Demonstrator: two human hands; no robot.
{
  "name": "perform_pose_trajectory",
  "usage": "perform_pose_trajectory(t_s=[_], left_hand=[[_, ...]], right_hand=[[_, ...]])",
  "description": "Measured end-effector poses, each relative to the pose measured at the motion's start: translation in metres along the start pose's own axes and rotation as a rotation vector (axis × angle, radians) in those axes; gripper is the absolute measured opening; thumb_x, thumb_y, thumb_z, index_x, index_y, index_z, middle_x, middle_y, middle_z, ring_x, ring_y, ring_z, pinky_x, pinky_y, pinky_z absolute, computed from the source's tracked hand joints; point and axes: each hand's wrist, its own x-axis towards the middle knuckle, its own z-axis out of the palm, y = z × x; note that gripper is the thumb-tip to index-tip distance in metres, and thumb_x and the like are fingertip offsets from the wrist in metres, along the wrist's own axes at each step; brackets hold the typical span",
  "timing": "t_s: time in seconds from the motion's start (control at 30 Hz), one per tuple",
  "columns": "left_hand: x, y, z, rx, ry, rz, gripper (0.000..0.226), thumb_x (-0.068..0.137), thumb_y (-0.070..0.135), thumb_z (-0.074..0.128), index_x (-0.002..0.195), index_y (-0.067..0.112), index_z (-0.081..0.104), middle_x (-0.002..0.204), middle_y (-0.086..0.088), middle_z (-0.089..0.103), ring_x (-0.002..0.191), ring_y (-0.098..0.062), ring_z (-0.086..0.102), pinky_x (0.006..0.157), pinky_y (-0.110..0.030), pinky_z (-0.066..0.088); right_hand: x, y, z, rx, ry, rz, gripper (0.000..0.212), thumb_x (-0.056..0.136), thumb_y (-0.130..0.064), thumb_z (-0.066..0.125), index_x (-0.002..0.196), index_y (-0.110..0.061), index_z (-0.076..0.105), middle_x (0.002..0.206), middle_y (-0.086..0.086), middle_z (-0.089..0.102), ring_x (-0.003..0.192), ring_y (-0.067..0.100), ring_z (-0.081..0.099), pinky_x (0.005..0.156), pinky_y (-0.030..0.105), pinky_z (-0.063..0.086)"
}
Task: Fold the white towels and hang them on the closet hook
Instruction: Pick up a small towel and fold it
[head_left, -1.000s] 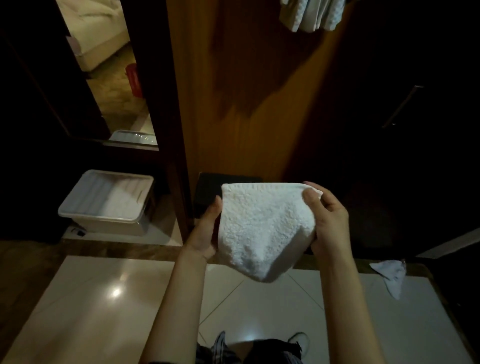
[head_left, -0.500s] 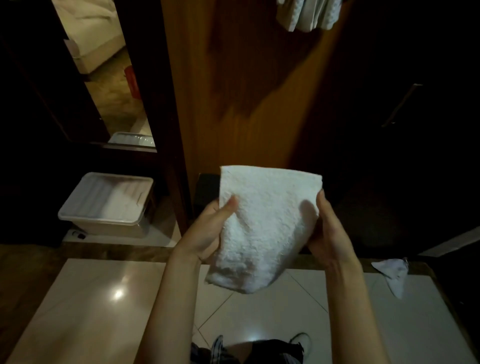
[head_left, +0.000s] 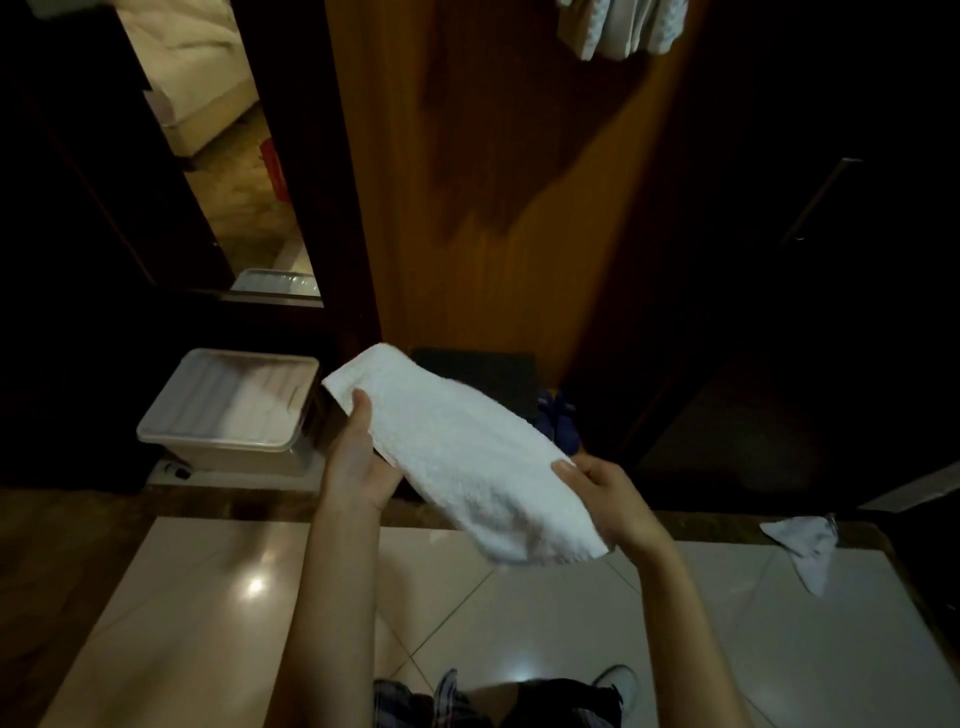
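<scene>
A folded white towel (head_left: 457, 452) stretches slantwise between my two hands, its upper end at the left and its lower end at the right. My left hand (head_left: 356, 457) holds the upper left end, thumb on top of the cloth. My right hand (head_left: 610, 499) pinches the lower right edge, thumb on the cloth. Other white towels (head_left: 621, 26) hang at the top of the wooden closet panel (head_left: 493, 182); the hook itself is out of sight. A small crumpled white cloth (head_left: 805, 543) lies on the floor at the right.
A lidded clear plastic box (head_left: 228, 415) sits on the floor at the left, below a mirror (head_left: 208, 130). A dark object (head_left: 483, 374) stands at the foot of the panel. A dark closet door with a handle (head_left: 821, 197) is at the right. Glossy pale tiles (head_left: 208, 623) lie underfoot.
The towel has turned from hanging upright to lying slantwise. My left hand moved up to its far left end and my right hand dropped lower to the right.
</scene>
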Motion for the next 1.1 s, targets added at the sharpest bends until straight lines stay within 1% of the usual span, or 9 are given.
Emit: perform_pose_trajectory(t_s=[0.13,0.27,0.33,0.43,0.53,0.67,0.77,0.93,1.1], left_hand=[[0.000,-0.002,-0.002,-0.066,-0.034,0.032,0.038,0.098,0.039,0.041,0.128,0.017,0.048,0.124,-0.001,0.059,0.094,-0.018,0.062,0.074,-0.034,0.052],[-0.001,-0.002,0.004,-0.101,-0.140,0.075,0.026,0.098,0.038,0.041,0.109,0.019,0.056,0.103,0.000,0.069,0.099,-0.018,0.062,0.080,-0.035,0.050],[-0.002,-0.002,0.006,-0.007,-0.190,0.128,0.032,0.094,0.041,0.044,0.116,0.021,0.055,0.112,-0.001,0.068,0.107,-0.019,0.062,0.087,-0.037,0.050],[-0.006,-0.005,0.009,0.115,-0.289,0.159,0.052,0.083,0.043,0.051,0.128,0.018,0.050,0.122,-0.003,0.065,0.112,-0.018,0.061,0.088,-0.035,0.052],[-0.008,-0.010,0.010,0.213,-0.371,0.096,0.049,0.077,0.039,0.053,0.120,0.015,0.056,0.116,-0.004,0.068,0.108,-0.019,0.063,0.079,-0.030,0.056],[-0.011,-0.011,0.007,0.424,-0.574,0.018,0.037,0.081,0.033,0.052,0.114,0.017,0.059,0.112,-0.001,0.070,0.106,-0.016,0.065,0.080,-0.028,0.055],[-0.011,-0.009,0.008,0.501,-0.640,0.024,0.037,0.084,0.034,0.054,0.117,0.018,0.059,0.114,0.001,0.069,0.108,-0.016,0.064,0.078,-0.023,0.054],[-0.008,-0.006,0.011,0.550,-0.581,0.109,0.041,0.085,0.036,0.054,0.121,0.019,0.056,0.115,0.005,0.069,0.107,-0.014,0.064,0.076,-0.022,0.054],[-0.009,-0.013,0.016,0.653,-0.505,0.224,0.029,0.079,0.039,0.061,0.107,0.032,0.061,0.101,0.019,0.071,0.095,-0.001,0.066,0.068,-0.014,0.052]], right_hand=[[0.004,-0.001,0.002,-0.069,0.087,-0.122,0.029,0.095,-0.020,0.054,0.067,-0.013,0.051,0.055,-0.009,0.044,0.045,-0.002,0.040,0.046,0.012,0.031],[0.004,-0.002,-0.002,-0.138,0.151,-0.156,0.029,0.093,-0.026,0.057,0.067,-0.013,0.057,0.054,-0.009,0.050,0.050,0.000,0.043,0.048,0.013,0.032],[0.002,-0.003,-0.007,-0.284,0.055,-0.082,0.025,0.091,-0.038,0.057,0.069,-0.025,0.060,0.061,-0.013,0.057,0.058,0.000,0.051,0.053,0.012,0.038],[-0.003,-0.009,-0.010,-0.289,-0.190,0.111,0.034,0.083,-0.057,0.056,0.095,-0.027,0.063,0.092,-0.008,0.066,0.085,0.011,0.064,0.074,0.027,0.055],[-0.008,-0.028,-0.008,-0.056,-0.223,0.016,0.037,0.073,-0.063,0.050,0.099,-0.037,0.056,0.096,-0.015,0.063,0.079,-0.005,0.065,0.063,0.013,0.052],[-0.007,-0.043,-0.003,0.337,-0.127,-0.141,0.046,0.063,-0.051,0.075,0.104,-0.032,0.064,0.104,-0.010,0.072,0.091,0.007,0.069,0.068,0.019,0.054],[-0.007,-0.049,-0.004,0.463,0.040,-0.215,0.033,0.060,-0.036,0.079,0.092,-0.027,0.074,0.099,-0.003,0.074,0.089,0.016,0.071,0.066,0.021,0.055],[-0.009,-0.052,-0.009,0.342,0.281,-0.272,0.016,0.074,-0.030,0.073,0.089,-0.028,0.071,0.094,-0.008,0.074,0.086,0.009,0.070,0.063,0.018,0.055],[-0.015,-0.059,0.006,0.253,0.401,-0.329,0.005,0.086,-0.024,0.066,0.088,-0.024,0.070,0.086,-0.005,0.072,0.080,0.012,0.069,0.062,0.020,0.054]])
